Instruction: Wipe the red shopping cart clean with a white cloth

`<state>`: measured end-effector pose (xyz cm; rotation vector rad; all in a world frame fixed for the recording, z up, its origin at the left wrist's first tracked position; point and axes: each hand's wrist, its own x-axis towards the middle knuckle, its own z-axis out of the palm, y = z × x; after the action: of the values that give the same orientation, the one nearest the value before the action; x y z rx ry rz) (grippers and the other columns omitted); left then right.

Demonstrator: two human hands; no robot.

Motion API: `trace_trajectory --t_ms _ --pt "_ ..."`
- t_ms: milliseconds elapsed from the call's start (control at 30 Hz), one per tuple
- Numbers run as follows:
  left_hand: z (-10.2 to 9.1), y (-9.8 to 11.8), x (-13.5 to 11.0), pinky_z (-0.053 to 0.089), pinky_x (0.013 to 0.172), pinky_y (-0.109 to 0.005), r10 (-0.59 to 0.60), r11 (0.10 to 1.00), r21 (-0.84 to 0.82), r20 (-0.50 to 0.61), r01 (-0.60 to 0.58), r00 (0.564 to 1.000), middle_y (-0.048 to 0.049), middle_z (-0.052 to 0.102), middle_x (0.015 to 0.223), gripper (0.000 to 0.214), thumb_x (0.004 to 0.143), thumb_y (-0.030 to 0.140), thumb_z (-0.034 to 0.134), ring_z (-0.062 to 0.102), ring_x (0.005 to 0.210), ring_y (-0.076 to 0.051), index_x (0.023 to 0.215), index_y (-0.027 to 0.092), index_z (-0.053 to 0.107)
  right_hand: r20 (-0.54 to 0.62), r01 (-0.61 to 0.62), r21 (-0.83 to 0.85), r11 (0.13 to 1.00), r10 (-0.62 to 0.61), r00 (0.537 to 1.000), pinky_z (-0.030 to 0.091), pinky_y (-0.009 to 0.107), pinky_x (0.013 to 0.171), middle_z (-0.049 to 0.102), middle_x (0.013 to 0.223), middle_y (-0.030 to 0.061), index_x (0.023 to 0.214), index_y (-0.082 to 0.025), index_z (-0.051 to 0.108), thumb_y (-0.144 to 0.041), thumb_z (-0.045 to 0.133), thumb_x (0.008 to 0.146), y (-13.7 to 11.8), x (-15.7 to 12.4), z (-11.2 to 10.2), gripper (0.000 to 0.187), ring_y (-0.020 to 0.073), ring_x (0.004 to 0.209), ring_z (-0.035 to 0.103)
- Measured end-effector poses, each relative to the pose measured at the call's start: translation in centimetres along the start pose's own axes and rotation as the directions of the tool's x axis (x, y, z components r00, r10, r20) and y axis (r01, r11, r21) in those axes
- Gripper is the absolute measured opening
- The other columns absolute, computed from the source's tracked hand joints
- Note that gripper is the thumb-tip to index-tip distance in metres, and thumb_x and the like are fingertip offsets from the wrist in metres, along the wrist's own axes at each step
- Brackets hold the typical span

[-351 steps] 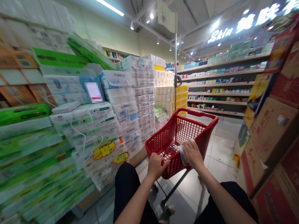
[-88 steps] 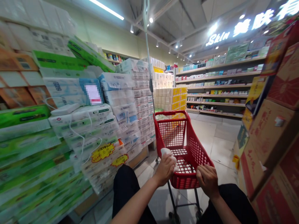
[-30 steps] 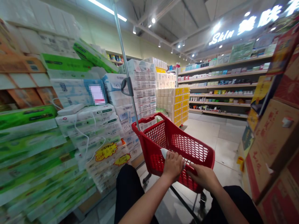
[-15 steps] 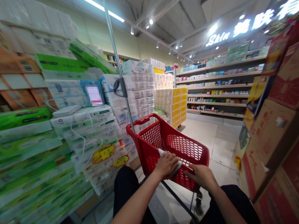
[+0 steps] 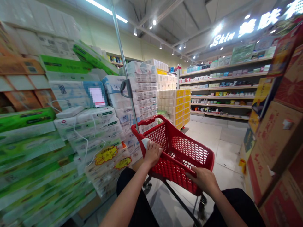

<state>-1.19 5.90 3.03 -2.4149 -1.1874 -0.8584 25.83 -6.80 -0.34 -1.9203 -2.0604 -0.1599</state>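
A small red shopping cart (image 5: 176,168) with perforated walls stands between my knees, and no goods show in its basket. My left hand (image 5: 152,154) lies closed over the near rim towards the left corner, pressing a white cloth (image 5: 146,142) against it. Only part of the cloth shows past the fingers. On the right, my right hand (image 5: 205,179) grips the same rim, thumb on top and fingers over the wall. From the cart's left corner rises a metal pole (image 5: 119,50) with a grey handle-like loop (image 5: 126,89).
Stacked tissue packs (image 5: 35,151) line the left side, with a white cable (image 5: 81,137) and yellow price tags (image 5: 106,155) on them. Cardboard boxes (image 5: 276,135) rise on the right. Behind lie tiled floor (image 5: 213,132) and shelves (image 5: 217,97) of small goods.
My left hand has slid leftward along the cart's near rim with the white cloth, from the middle towards the left corner. My right hand keeps its hold on the rim.
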Motion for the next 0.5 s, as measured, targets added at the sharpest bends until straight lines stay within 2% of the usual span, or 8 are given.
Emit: trace_trajectory --t_ms 167,267,367,433,500 --pt "2.3 8.7 -2.3 0.021 0.112 -0.056 0.057 0.990 -0.129 0.003 -0.056 0.998 -0.0054 0.052 0.105 0.017 0.097 0.029 0.037 0.043 0.110 -0.023 0.101 0.021 0.052 -0.030 0.015 -0.008 1.000 -0.015 0.999 0.034 0.027 0.058 0.069 0.074 0.0036 0.089 -0.027 0.067 -0.053 0.044 0.090 -1.1 -0.1 0.4 0.035 0.0202 0.072 0.066" --pt "2.8 12.5 -3.4 0.023 0.111 -0.056 0.086 0.981 -0.176 0.022 -0.080 0.996 -0.0066 0.051 0.106 0.017 0.095 0.032 0.040 0.042 0.110 -0.025 0.102 0.021 0.052 -0.046 0.018 -0.013 1.000 -0.018 0.999 0.034 0.027 0.060 0.070 0.075 0.0032 0.089 -0.026 0.067 -0.039 0.049 0.088 -1.7 -0.2 0.5 0.022 0.0199 0.073 0.066" --pt "2.7 13.4 -3.7 0.024 0.110 -0.054 0.139 0.971 -0.203 0.050 -0.127 0.989 -0.0063 0.052 0.108 0.019 0.096 0.034 0.040 0.043 0.110 -0.025 0.104 0.022 0.053 -0.055 0.015 -0.024 1.000 -0.016 0.998 0.035 0.027 0.061 0.071 0.079 0.0032 0.092 -0.026 0.067 -0.028 0.053 0.084 -1.9 -0.4 0.4 0.016 0.0200 0.074 0.066" --pt "2.5 12.6 -3.5 0.025 0.110 -0.049 0.216 0.955 -0.223 0.078 -0.194 0.973 -0.0044 0.053 0.110 0.022 0.097 0.035 0.039 0.044 0.110 -0.023 0.109 0.024 0.053 -0.055 0.025 -0.020 0.999 -0.026 0.998 0.035 0.027 0.062 0.071 0.079 0.0030 0.093 -0.026 0.067 -0.031 0.053 0.085 -1.8 -0.4 0.4 0.017 0.0201 0.074 0.065" --pt "2.2 10.8 -2.9 0.027 0.109 -0.044 0.306 0.932 -0.239 0.107 -0.274 0.946 -0.0022 0.054 0.114 0.025 0.097 0.036 0.038 0.044 0.110 -0.021 0.116 0.026 0.051 -0.055 0.037 -0.017 0.999 -0.038 0.998 0.036 0.027 0.062 0.070 0.078 0.0029 0.092 -0.027 0.066 -0.040 0.052 0.087 -1.7 -0.3 0.4 0.021 0.0202 0.073 0.065"
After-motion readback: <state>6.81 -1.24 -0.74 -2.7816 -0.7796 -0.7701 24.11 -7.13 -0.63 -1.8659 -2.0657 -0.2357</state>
